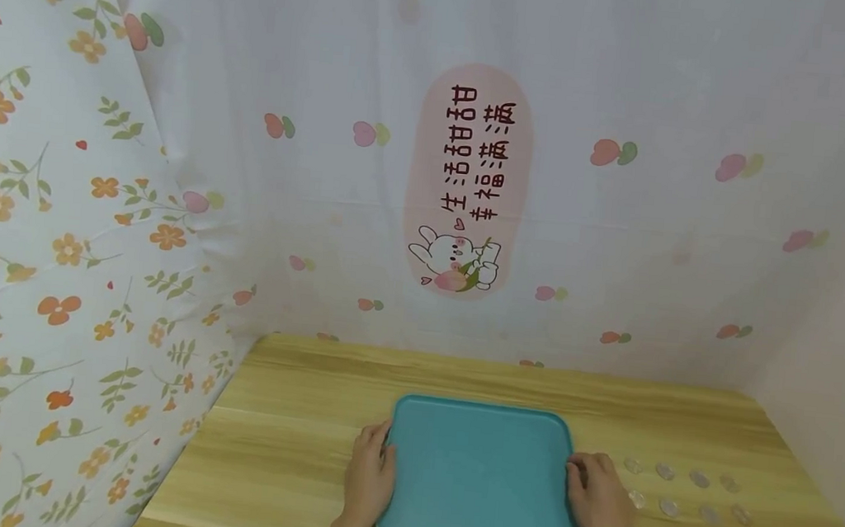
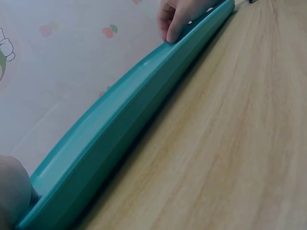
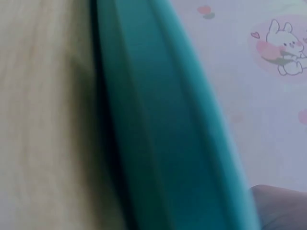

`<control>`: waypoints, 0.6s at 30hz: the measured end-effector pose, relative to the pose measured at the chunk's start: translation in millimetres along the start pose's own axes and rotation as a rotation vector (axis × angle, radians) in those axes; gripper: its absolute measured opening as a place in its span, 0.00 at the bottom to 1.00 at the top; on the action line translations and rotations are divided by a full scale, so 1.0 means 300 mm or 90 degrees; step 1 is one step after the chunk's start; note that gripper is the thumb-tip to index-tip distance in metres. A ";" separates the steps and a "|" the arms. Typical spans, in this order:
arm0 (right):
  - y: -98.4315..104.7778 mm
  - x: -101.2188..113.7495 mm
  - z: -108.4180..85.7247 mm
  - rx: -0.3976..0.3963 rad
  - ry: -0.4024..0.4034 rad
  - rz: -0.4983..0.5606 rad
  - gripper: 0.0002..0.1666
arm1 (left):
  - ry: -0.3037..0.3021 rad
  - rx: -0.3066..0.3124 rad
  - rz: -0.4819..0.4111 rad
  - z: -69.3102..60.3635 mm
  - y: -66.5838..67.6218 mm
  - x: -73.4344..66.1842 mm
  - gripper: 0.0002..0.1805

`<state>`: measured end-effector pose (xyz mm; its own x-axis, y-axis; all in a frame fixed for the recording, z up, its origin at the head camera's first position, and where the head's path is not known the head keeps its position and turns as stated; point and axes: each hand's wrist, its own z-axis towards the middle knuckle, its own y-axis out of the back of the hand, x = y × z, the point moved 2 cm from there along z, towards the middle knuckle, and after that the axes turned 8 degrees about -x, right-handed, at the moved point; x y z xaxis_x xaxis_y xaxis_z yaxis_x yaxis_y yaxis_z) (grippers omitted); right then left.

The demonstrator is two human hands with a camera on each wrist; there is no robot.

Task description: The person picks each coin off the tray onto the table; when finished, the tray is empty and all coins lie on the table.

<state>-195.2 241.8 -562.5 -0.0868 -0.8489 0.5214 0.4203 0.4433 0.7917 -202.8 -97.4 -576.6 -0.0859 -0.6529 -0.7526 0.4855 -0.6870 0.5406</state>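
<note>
A teal rectangular tray (image 1: 480, 475) with a low raised rim lies on the wooden table, nothing on it. My left hand (image 1: 369, 474) grips its left side, thumb over the rim and fingers along the outside. At the opposite side, my right hand (image 1: 603, 505) holds the rim with its thumb and curled fingers. The left wrist view has the tray's near side (image 2: 115, 129) running diagonally, with the right hand (image 2: 182, 17) at the far end. In the right wrist view the tray wall (image 3: 163, 124) is blurred, and only part of the right hand (image 3: 280, 208) shows.
Several small clear round discs (image 1: 669, 508) lie in two rows on the table, just right of my right hand. The wood-grain table (image 1: 283, 426) meets a white printed curtain (image 1: 321, 231) at the back. A flowered curtain (image 1: 57, 268) hangs along the left side.
</note>
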 end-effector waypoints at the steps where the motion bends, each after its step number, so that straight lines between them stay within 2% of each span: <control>1: -0.002 -0.003 -0.002 -0.011 0.003 0.002 0.11 | 0.000 0.000 -0.001 0.001 -0.001 0.000 0.21; 7: -0.004 -0.018 -0.018 -0.050 0.003 -0.003 0.09 | -0.002 -0.003 -0.001 -0.002 -0.011 0.000 0.21; 13: -0.013 -0.005 -0.023 -0.080 0.022 0.005 0.06 | -0.007 -0.013 0.002 0.001 0.007 -0.002 0.20; 18: -0.026 0.013 -0.012 -0.074 0.021 0.003 0.06 | 0.005 -0.012 0.012 0.012 0.023 0.006 0.20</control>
